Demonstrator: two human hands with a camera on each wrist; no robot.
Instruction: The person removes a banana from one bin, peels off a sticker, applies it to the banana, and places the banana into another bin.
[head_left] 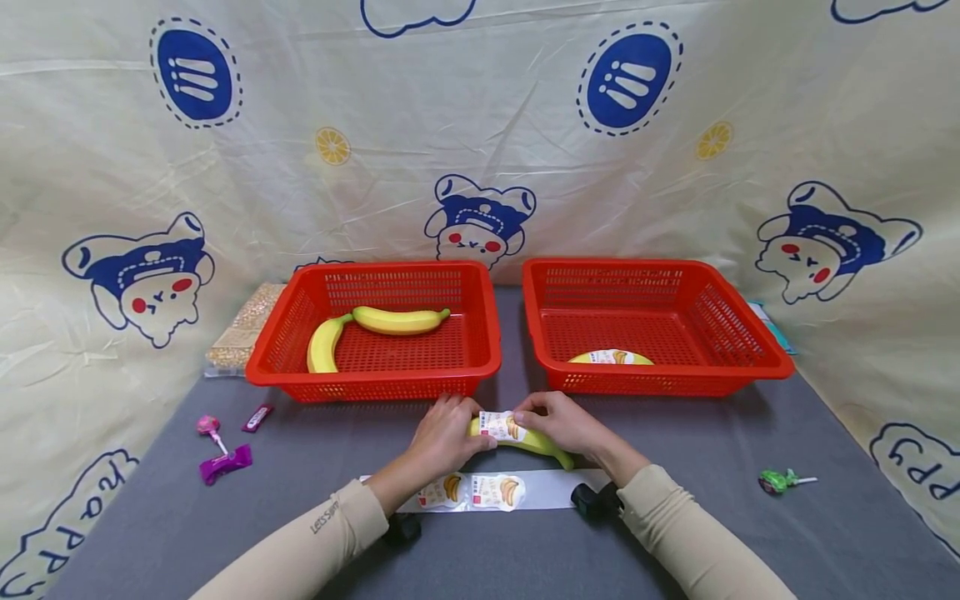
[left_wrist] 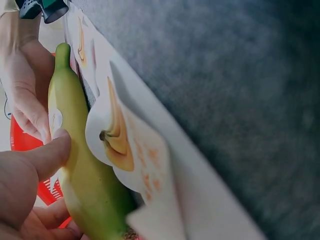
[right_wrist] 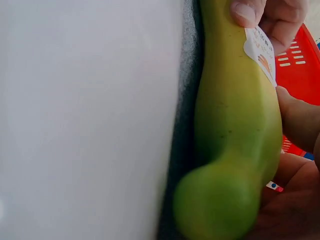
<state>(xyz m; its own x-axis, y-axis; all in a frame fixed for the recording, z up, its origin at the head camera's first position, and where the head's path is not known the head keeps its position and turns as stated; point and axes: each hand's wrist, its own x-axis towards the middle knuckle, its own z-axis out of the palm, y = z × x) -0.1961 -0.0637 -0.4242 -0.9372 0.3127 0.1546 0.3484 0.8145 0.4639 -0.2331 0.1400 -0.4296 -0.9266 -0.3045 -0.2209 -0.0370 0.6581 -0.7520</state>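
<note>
A yellow-green banana [head_left: 542, 447] lies in front of the two baskets, a white label with a banana picture [head_left: 495, 426] on its upper side. My left hand [head_left: 447, 432] grips its left end, thumb on the near side and fingers behind. My right hand [head_left: 564, 423] holds it farther right, with the thumb against the label's edge and fingers behind the peel in the right wrist view. Nearer me lies a pale backing strip [head_left: 547, 490] with two more banana labels [head_left: 495, 492]; one label curls up in the left wrist view.
The left red basket [head_left: 375, 387] holds two bananas [head_left: 401, 322]. A labelled banana [head_left: 611, 357] lies in the right red basket [head_left: 660, 379]. Wrapped sweets [head_left: 227, 464] and a pink lollipop [head_left: 208, 426] lie left, a green lollipop [head_left: 774, 481] right. A bag of grains [head_left: 243, 329] stands behind left.
</note>
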